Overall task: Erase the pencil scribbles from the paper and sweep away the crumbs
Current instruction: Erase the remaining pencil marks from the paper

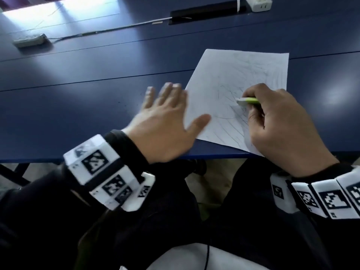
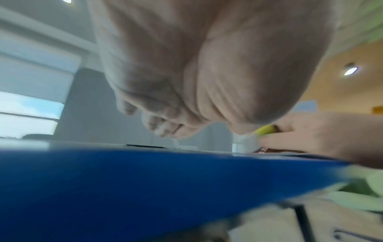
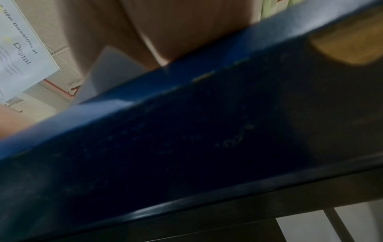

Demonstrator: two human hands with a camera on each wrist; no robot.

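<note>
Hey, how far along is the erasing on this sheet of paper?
Done: nothing looks finished; faint pencil scribbles still cover much of the paper. In hand: the right hand grips a green-sleeved eraser against the sheet, while the left hand lies flat, fingers spread, at the paper's left edge. Left: the remaining scribbles, then sweeping the dark crumbs off the blue table.

Window glare whitens the counter (image 1: pixel 78 78) top-left in the head view; both wrist views are blurred, the right wrist's dim.
</note>
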